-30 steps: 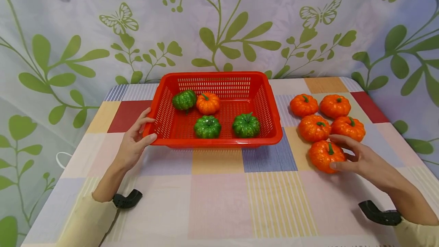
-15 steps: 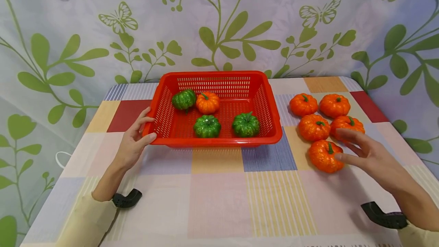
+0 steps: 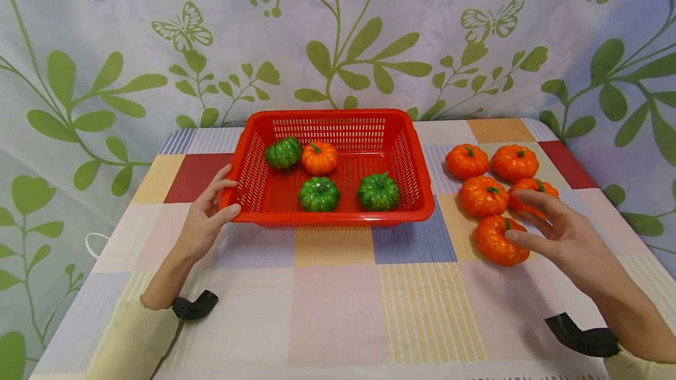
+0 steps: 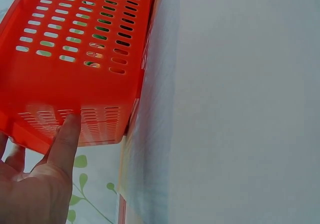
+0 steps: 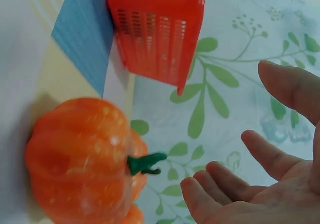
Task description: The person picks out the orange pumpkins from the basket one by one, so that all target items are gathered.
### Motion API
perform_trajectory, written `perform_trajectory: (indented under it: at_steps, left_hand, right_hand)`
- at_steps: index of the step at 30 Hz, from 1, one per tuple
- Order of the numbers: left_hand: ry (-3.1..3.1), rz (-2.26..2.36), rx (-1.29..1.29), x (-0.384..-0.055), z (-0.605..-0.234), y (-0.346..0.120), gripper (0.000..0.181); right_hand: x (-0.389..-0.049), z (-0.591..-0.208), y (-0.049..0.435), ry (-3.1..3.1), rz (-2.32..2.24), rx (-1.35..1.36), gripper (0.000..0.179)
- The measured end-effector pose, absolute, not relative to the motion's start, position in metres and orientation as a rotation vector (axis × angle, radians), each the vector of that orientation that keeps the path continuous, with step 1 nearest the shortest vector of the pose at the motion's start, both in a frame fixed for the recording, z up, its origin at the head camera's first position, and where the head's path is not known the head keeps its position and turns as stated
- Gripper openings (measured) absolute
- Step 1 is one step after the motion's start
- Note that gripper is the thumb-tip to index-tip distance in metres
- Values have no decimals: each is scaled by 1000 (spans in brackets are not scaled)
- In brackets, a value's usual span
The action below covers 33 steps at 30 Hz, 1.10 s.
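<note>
A red plastic basket (image 3: 326, 217) with slotted walls stands at the back of the table. Three green pumpkins (image 3: 378, 192) and one orange pumpkin (image 3: 319, 158) lie inside it. My left hand (image 3: 206, 221) holds the basket's left end, thumb at the front corner; the left wrist view shows its fingers (image 4: 67, 139) under the rim against the outer wall. My right hand (image 3: 570, 245), fingers spread and nothing in its grasp, is above and beside the nearest loose orange pumpkin (image 3: 499, 245). In the right wrist view that pumpkin's green stem (image 5: 145, 163) points towards the fingertips.
Several more orange pumpkins (image 3: 483, 196) cluster on the patchwork tablecloth (image 3: 338, 315) right of the basket, one partly behind my right hand. A leaf-patterned curtain (image 3: 338, 34) hangs directly behind the table. A white loop (image 3: 95, 245) shows at the table's left edge.
My right hand's fingers have come off the nearest pumpkin; the hand drew back to the right, then shifted slightly left again. My left hand and the basket have stayed put.
</note>
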<state>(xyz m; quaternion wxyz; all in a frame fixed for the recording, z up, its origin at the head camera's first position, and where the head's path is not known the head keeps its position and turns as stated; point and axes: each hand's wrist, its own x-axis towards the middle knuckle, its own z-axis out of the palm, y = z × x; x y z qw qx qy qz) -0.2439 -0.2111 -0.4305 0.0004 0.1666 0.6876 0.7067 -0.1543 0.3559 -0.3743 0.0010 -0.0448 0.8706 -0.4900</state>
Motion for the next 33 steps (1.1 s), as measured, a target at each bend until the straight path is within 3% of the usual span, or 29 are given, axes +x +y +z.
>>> perform_trajectory:
  at_steps: [14,24,33]
  left_hand:
    - [2166,2209,550,-244,-431,-211,38]
    - [2184,2203,534,-242,-433,-211,39]
    - [2203,2200,534,-241,-433,-211,40]
  right_hand:
    - [-155,-362,337,2692,-1620,-231,57]
    - [-161,-354,319,2548,-1900,-484,54]
    - [-171,-342,305,2633,-1809,-473,54]
